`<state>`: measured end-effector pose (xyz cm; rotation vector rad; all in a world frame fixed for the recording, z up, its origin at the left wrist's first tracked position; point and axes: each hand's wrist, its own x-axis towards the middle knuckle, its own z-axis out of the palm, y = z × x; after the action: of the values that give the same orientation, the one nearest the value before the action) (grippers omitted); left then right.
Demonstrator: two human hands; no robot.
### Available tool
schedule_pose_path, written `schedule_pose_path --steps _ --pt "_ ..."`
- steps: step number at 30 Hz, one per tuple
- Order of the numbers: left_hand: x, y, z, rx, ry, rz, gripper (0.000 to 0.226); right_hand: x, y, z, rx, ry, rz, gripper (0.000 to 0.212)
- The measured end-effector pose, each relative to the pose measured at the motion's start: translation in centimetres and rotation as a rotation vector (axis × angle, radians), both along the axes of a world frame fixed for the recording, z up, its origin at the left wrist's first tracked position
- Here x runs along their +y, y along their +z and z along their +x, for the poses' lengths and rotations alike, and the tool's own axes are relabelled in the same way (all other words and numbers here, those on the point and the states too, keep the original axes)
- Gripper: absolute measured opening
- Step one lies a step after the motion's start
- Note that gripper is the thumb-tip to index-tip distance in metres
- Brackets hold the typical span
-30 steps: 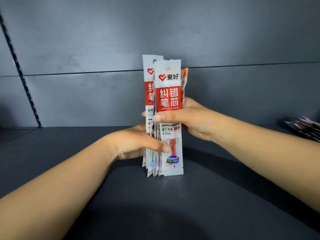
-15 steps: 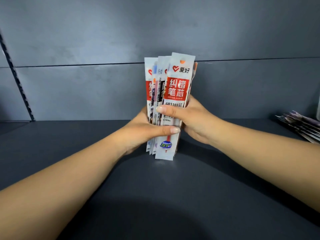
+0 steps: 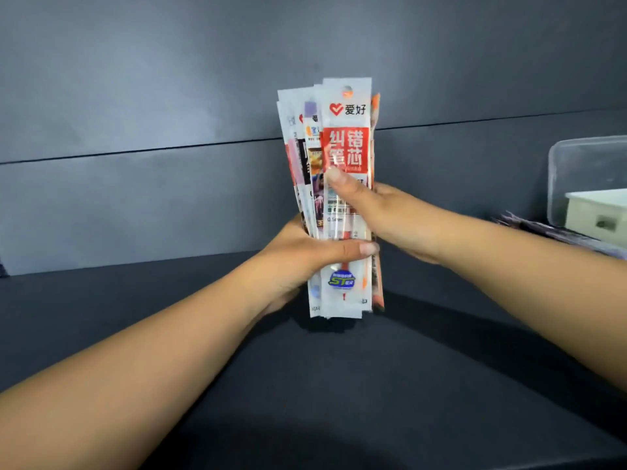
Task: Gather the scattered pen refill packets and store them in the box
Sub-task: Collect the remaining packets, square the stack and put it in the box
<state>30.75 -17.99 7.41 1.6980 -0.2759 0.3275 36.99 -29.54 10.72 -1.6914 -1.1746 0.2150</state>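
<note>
**White refill packets held upright in both hands**

White plastic packets of pen refills (image 3: 342, 198) are gathered into one upright bundle, which is held between two hands above the dark table (image 3: 305, 401). The bundle is fanned a little at its top, so that the edges of several packets are seen behind and to the left of the front one. The front packet is marked with a red panel bearing white characters, a red heart logo above it and a small blue and green badge near its foot. An orange edge is seen at the right side of the bundle.

The left hand (image 3: 298, 259) is wrapped round the lower part of the bundle, its thumb laid flat across the front packet; its other fingers are hidden behind the packets. The right hand (image 3: 383, 215) is clamped on the bundle higher up, its thumb pressed against the front below the red panel and its fingers curled behind. The foot of the bundle is seen just above the table; whether it touches cannot be told.

At the right edge a clear plastic box (image 3: 583, 174) is set on the table, well apart from the bundle. A pale cream object (image 3: 600, 215) is seen through its wall. More packets (image 3: 543, 228) are left lying flat beside the box.
</note>
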Motion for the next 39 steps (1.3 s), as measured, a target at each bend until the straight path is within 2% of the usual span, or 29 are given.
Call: schedule_pose_path --steps 3,6,10,11,14,17,18,23,27,29,31,34,38,39 --pt "-3.6 0.4 1.1 0.003 -0.023 -0.077 0.035 -3.3 0.8 0.5 -0.113 -0.114 -0.086 0.035" --pt "-7.4 0.6 2.6 0.03 -0.051 -0.173 0.035 -6.6 1.0 2.1 -0.21 -0.247 -0.161 0.05" --pt "-12.1 0.9 5.3 0.121 -0.007 -0.176 0.026 -11.0 1.3 5.5 -0.197 -0.199 -0.221 0.075" --pt "-13.0 1.0 6.0 0.147 0.023 -0.17 0.025 -12.4 1.4 6.6 -0.181 -0.194 -0.24 0.082" --pt "-15.0 0.7 8.0 0.239 0.117 -0.209 0.016 -17.0 1.4 10.4 -0.054 -0.261 -0.209 0.078" --pt "-16.0 0.1 9.4 0.356 0.18 -0.197 0.013 -20.9 0.3 13.9 0.089 -0.422 -0.312 0.103" --pt "-16.2 -0.1 9.8 0.389 0.197 -0.185 0.012 -21.7 -0.4 14.9 0.123 -0.46 -0.361 0.104" --pt "-17.4 -0.3 11.4 0.479 0.232 -0.172 0.006 -23.2 -3.4 17.4 0.233 -0.539 -0.519 0.067" --pt "-17.6 -0.5 12.6 0.537 0.236 -0.159 0.009 -22.6 -3.9 16.9 0.147 -0.633 -0.587 0.052" --pt "-17.6 -0.5 13.2 0.563 0.235 -0.143 0.006 -22.5 -3.4 16.6 0.12 -0.648 -0.589 0.056" --pt "-17.5 -0.7 13.7 0.586 0.239 -0.121 0.003 -22.5 -3.1 16.9 0.176 -0.638 -0.509 0.062" --pt "-17.5 -1.1 14.2 0.606 0.238 -0.154 0.003 -22.8 -2.7 17.3 0.363 -0.607 -0.338 0.056" --pt "-17.6 -1.4 14.9 0.591 0.204 -0.26 0.01 -23.3 -2.6 17.8 0.583 -0.536 -0.21 0.028" --pt "-17.7 -1.4 15.1 0.588 0.19 -0.281 0.01 -23.2 -2.6 17.8 0.604 -0.516 -0.194 0.03"
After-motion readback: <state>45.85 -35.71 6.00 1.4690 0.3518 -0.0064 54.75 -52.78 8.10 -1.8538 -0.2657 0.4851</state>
